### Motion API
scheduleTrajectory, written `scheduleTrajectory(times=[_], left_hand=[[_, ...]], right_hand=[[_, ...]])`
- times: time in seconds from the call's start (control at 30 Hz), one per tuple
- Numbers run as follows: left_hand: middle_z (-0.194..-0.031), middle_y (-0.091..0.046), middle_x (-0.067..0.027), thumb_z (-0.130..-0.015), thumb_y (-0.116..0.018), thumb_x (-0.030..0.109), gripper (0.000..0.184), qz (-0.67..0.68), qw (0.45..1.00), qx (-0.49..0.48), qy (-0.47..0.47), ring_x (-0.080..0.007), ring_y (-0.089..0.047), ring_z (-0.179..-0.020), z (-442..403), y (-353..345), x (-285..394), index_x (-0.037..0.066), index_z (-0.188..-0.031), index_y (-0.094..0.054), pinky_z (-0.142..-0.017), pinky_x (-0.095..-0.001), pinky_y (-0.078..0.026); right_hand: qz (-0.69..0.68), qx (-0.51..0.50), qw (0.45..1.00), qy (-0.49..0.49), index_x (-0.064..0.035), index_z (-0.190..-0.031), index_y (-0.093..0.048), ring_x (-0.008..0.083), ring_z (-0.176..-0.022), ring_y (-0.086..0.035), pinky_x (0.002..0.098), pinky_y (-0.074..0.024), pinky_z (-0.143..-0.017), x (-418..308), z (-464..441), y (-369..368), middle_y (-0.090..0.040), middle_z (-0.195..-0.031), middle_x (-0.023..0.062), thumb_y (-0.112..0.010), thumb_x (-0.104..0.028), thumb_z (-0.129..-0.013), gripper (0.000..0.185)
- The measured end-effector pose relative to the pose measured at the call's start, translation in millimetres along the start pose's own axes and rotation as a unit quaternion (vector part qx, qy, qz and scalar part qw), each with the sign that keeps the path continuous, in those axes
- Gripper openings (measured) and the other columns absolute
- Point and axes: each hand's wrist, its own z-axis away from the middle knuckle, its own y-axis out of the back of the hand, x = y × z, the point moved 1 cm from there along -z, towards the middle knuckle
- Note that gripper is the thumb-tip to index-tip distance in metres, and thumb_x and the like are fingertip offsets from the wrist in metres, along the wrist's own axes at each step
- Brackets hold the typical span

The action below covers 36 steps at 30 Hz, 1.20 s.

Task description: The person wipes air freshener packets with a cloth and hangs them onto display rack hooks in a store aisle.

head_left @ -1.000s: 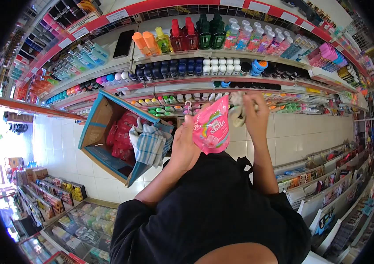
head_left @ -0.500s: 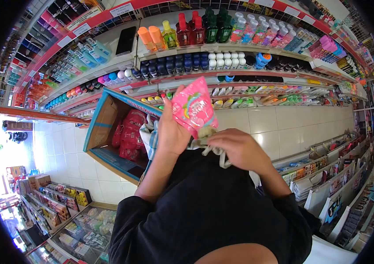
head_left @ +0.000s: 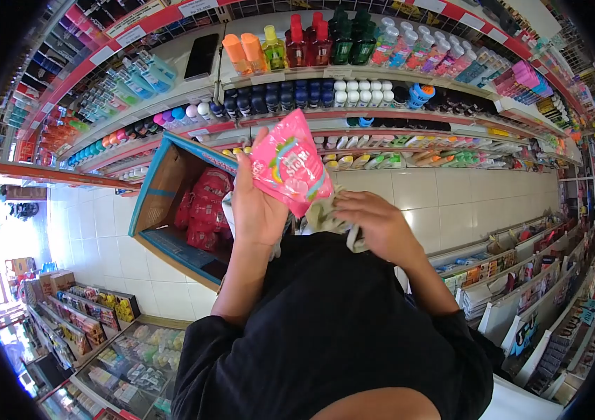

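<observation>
My left hand (head_left: 259, 213) holds up a pink, shiny packet (head_left: 292, 166) with a rainbow print, its thumb along the left edge and the palm behind the lower part. Just right of the packet's lower end, my right hand (head_left: 374, 222) has its fingers bent over a crumpled beige cloth (head_left: 322, 215). A loose loop of the cloth hangs below the fingers, in front of the black shirt. Left of my left hand stands an open cardboard box (head_left: 155, 192) with blue edges. Several pink-red packets (head_left: 206, 210) lie inside it.
Shelves ahead carry green bottles (head_left: 353, 43), white-capped roll-on bottles (head_left: 362, 94) and a dark phone-like slab (head_left: 201, 56). A low magazine rack (head_left: 514, 294) stands to the right. A glass display case (head_left: 133, 357) is at lower left, on the tiled floor (head_left: 423, 196) side.
My left hand and the pink packet have shifted left and slightly away from my right hand. My right hand has risen a little with the cloth, which now shows more.
</observation>
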Motion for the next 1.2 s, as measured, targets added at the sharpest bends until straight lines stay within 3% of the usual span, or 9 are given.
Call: scheduleTrajectory(times=[0.07, 0.2, 0.23, 0.43, 0.63, 0.7, 0.87, 1.03, 1.2], left_hand=[[-0.143, -0.035, -0.0154, -0.1, -0.028, 0.044, 0.061, -0.008, 0.999, -0.025, -0.033, -0.0292, -0.038, -0.131, 2, -3, 4, 0.003, -0.144, -0.021, -0.109, -0.0476, -0.031], [-0.141, -0.037, -0.0133, -0.101, -0.029, 0.042, 0.057, -0.143, 0.987, -0.054, 0.047, -0.0258, -0.042, -0.127, 11, -6, -19, 0.003, -0.142, -0.027, -0.105, -0.0402, -0.037], [-0.139, -0.04, -0.012, -0.101, -0.027, 0.039, 0.054, -0.41, 0.91, -0.043, -0.045, -0.0233, -0.045, -0.123, 20, -18, -21, 0.004, -0.142, -0.03, -0.102, -0.0374, -0.04], [-0.14, -0.041, -0.0141, -0.102, -0.029, 0.036, 0.052, -0.053, 0.998, 0.007, 0.014, -0.0257, -0.042, -0.127, 11, -7, -4, 0.003, -0.141, -0.03, -0.106, -0.0412, -0.035], [-0.14, -0.041, -0.0143, -0.101, -0.033, 0.036, 0.052, 0.046, 0.996, 0.0, -0.08, -0.0274, -0.038, -0.131, 5, -4, 12, 0.001, -0.139, -0.032, -0.111, -0.0466, -0.027], [-0.141, -0.04, -0.0139, -0.101, -0.03, 0.038, 0.054, 0.033, 0.997, 0.006, -0.067, -0.0273, -0.037, -0.131, 7, -5, 1, 0.001, -0.14, -0.03, -0.111, -0.046, -0.027], [-0.142, -0.038, -0.0144, -0.1, -0.029, 0.043, 0.058, 0.048, 0.996, -0.023, 0.075, -0.028, -0.038, -0.13, 8, -6, -21, 0.004, -0.142, -0.027, -0.11, -0.0454, -0.03], [-0.137, -0.043, -0.0143, -0.1, -0.036, 0.036, 0.052, 0.01, 0.997, -0.044, 0.055, -0.0269, -0.043, -0.127, 6, -12, -24, 0.003, -0.139, -0.031, -0.108, -0.0431, -0.034], [-0.122, -0.051, -0.0076, -0.098, -0.044, 0.013, 0.032, -0.333, 0.941, -0.04, -0.037, -0.0151, -0.049, -0.113, 15, 14, -62, 0.001, -0.128, -0.039, -0.098, -0.0312, -0.038]], right_hand=[[-0.148, 0.099, 0.972, -0.154, -0.0059, -0.098, -0.069, 0.0317, -0.111, -0.058, 0.0397, -0.0456, -0.095, 1, 4, 6, -0.063, -0.113, 0.0136, -0.061, 0.002, -0.074, 0.027], [-0.066, 0.18, 0.98, -0.05, -0.0078, -0.114, -0.062, 0.0333, -0.122, -0.048, 0.0442, -0.0368, -0.103, -32, -34, 0, -0.058, -0.122, 0.0133, -0.059, 0.006, -0.074, 0.042], [-0.066, 0.182, 0.98, -0.051, -0.0078, -0.114, -0.062, 0.0333, -0.122, -0.048, 0.0442, -0.0368, -0.103, -33, -39, -5, -0.058, -0.122, 0.0133, -0.059, 0.006, -0.074, 0.042], [0.033, 0.008, 0.999, 0.035, -0.0076, -0.121, -0.058, 0.0312, -0.124, -0.046, 0.0441, -0.0344, -0.106, -2, -4, -17, -0.055, -0.127, 0.0108, -0.055, 0.006, -0.072, 0.051], [-0.354, 0.054, 0.875, -0.325, -0.0036, -0.128, -0.053, 0.0258, -0.123, -0.05, 0.0331, -0.036, -0.103, 33, 32, -8, -0.054, -0.13, 0.0131, -0.045, 0.012, -0.075, 0.056], [-0.408, 0.221, 0.84, -0.282, -0.003, -0.13, -0.05, 0.0238, -0.127, -0.044, 0.0321, -0.0334, -0.103, 30, 33, -3, -0.046, -0.137, 0.0162, -0.051, 0.005, -0.081, 0.05], [-0.229, 0.214, 0.939, -0.142, 0.0, -0.134, -0.044, 0.0192, -0.125, -0.041, 0.033, -0.0307, -0.104, 19, 6, -13, -0.041, -0.138, 0.013, -0.071, -0.012, -0.079, 0.062], [-0.475, 0.206, 0.837, -0.179, 0.0001, -0.134, -0.039, 0.0155, -0.115, -0.047, 0.0304, -0.0358, -0.099, 27, 7, -23, -0.048, -0.125, 0.0073, -0.074, -0.01, -0.078, 0.066], [-0.461, 0.313, 0.813, -0.171, 0.0, -0.13, -0.042, 0.013, -0.111, -0.049, 0.0277, -0.0388, -0.095, 28, 6, -29, -0.052, -0.118, 0.0059, -0.072, -0.008, -0.08, 0.059]])
